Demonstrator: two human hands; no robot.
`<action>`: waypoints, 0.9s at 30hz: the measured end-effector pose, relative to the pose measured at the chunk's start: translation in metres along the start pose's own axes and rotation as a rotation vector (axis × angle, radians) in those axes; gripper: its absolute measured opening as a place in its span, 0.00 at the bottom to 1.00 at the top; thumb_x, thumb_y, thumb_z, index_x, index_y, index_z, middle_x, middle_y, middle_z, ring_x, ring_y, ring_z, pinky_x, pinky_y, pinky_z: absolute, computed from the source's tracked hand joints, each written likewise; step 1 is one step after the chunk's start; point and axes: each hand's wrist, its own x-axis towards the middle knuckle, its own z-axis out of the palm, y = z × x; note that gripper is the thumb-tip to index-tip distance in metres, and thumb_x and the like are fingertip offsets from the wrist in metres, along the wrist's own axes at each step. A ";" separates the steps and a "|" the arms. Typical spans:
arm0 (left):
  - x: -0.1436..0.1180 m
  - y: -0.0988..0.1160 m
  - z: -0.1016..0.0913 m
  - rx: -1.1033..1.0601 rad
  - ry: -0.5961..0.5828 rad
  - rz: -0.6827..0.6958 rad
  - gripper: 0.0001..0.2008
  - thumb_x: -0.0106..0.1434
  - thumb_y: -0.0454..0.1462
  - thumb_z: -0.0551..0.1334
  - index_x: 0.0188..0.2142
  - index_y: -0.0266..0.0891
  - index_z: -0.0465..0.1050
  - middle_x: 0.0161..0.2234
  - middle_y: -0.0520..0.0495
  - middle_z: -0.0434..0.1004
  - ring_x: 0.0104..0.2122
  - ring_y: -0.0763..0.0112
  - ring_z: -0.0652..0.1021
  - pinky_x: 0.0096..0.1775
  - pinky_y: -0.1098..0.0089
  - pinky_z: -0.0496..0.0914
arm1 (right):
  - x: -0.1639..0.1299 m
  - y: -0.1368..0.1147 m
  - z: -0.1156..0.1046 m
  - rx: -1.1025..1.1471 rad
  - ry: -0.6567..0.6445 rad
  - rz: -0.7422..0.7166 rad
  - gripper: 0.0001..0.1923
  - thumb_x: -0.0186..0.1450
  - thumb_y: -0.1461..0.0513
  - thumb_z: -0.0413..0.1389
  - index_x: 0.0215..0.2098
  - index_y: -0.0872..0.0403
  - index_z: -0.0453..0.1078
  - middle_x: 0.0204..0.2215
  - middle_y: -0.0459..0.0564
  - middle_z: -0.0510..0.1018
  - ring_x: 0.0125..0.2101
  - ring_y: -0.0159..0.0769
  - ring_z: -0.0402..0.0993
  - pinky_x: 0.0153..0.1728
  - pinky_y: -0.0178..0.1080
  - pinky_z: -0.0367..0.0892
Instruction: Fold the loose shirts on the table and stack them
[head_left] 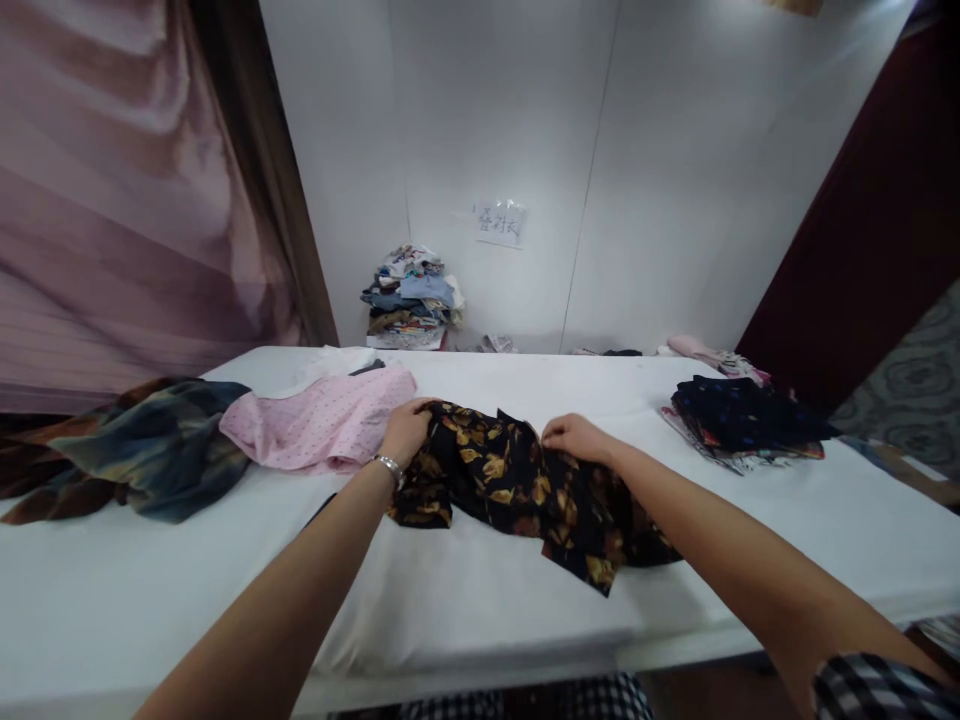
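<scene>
A black shirt with a gold and brown leaf print (504, 475) lies crumpled across the middle of the white table. My left hand (407, 432), with a silver bracelet at the wrist, grips its far left edge with the fingers closed on the cloth. At the upper right part of the same shirt, my right hand (576, 437) has its fingers curled and pinched on the fabric. Folds hide how the shirt is laid out. Just left of my left hand is a pink dotted garment (322, 415), spread loosely.
A brown and blue-green garment (161, 445) lies at the left of the white table (480, 620). On the right sits a stack of folded clothes with a navy piece on top (739, 415). A tall clothes pile (412, 300) stands by the wall, near a paper sign (500, 223).
</scene>
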 end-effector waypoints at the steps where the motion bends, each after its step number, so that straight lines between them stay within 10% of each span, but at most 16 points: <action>1: 0.009 0.001 0.000 0.001 0.023 0.002 0.15 0.51 0.30 0.54 0.34 0.36 0.78 0.33 0.47 0.81 0.35 0.66 0.78 0.41 0.68 0.72 | 0.002 -0.006 -0.010 0.116 0.121 -0.028 0.07 0.51 0.59 0.58 0.25 0.54 0.74 0.22 0.44 0.76 0.27 0.34 0.71 0.32 0.36 0.66; 7: 0.091 0.058 0.017 -0.141 0.238 0.089 0.18 0.52 0.29 0.53 0.39 0.37 0.78 0.38 0.48 0.81 0.43 0.67 0.77 0.48 0.68 0.69 | 0.007 -0.031 -0.085 0.552 0.690 -0.107 0.15 0.48 0.53 0.62 0.28 0.55 0.70 0.22 0.43 0.73 0.24 0.31 0.68 0.27 0.34 0.65; 12: 0.127 0.147 0.069 -0.046 0.039 0.375 0.27 0.56 0.35 0.60 0.57 0.34 0.65 0.55 0.40 0.70 0.54 0.64 0.71 0.55 0.66 0.63 | 0.000 -0.007 -0.138 0.121 1.237 -0.230 0.16 0.56 0.52 0.55 0.32 0.56 0.72 0.26 0.46 0.74 0.30 0.35 0.70 0.35 0.38 0.67; 16: 0.088 0.151 0.100 0.212 -0.089 0.587 0.30 0.56 0.40 0.63 0.58 0.34 0.63 0.57 0.37 0.67 0.57 0.59 0.66 0.58 0.61 0.58 | -0.027 0.048 -0.156 -0.246 1.026 0.102 0.19 0.56 0.54 0.56 0.41 0.57 0.74 0.37 0.55 0.78 0.40 0.43 0.73 0.45 0.44 0.65; 22: -0.046 0.043 0.084 0.400 -0.676 0.605 0.16 0.65 0.46 0.52 0.36 0.44 0.77 0.34 0.50 0.78 0.37 0.69 0.76 0.43 0.69 0.68 | -0.106 0.136 -0.116 -0.245 0.587 0.478 0.25 0.56 0.51 0.57 0.47 0.57 0.73 0.46 0.58 0.76 0.47 0.47 0.72 0.49 0.43 0.66; 27: -0.138 0.013 0.082 0.379 -0.875 0.378 0.38 0.54 0.54 0.61 0.61 0.47 0.57 0.61 0.44 0.61 0.56 0.59 0.67 0.56 0.61 0.62 | -0.144 0.151 -0.076 0.068 0.527 0.770 0.39 0.53 0.42 0.57 0.57 0.52 0.65 0.44 0.57 0.77 0.35 0.44 0.76 0.25 0.39 0.71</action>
